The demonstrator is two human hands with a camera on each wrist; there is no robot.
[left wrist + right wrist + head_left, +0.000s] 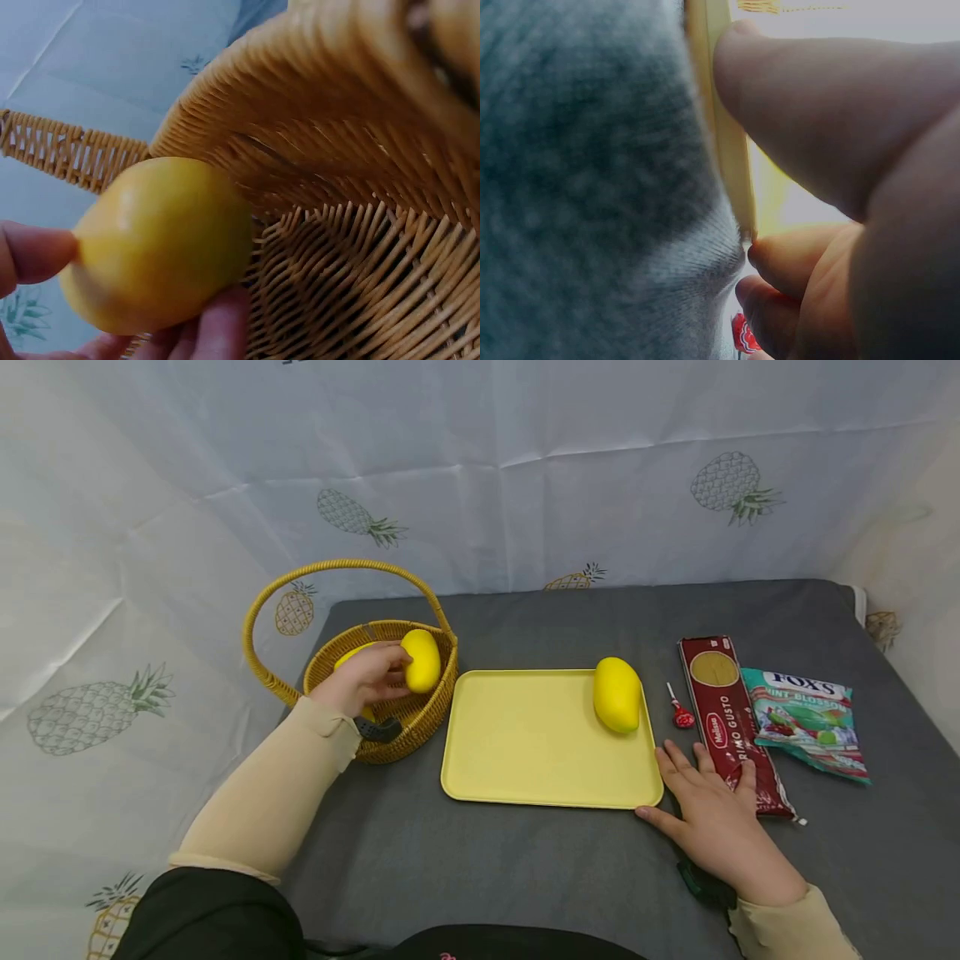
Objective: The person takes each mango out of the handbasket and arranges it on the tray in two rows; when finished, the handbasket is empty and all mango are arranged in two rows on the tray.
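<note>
My left hand is at the wicker basket and grips a yellow mango between thumb and fingers. In the left wrist view this mango shows against the basket's woven wall. More yellow fruit lies in the basket, partly behind the hand. My right hand is spread flat at the near right corner of the yellow tray, its thumb at the tray's edge and its fingers overlapping the maroon Melissa pasta pack. Another mango lies on the tray's right side.
A red lollipop lies between the tray and the pasta pack. To the pack's right is a green Fox's candy bag. The basket's tall handle arches over its opening. A pineapple-print curtain hangs behind the grey tabletop.
</note>
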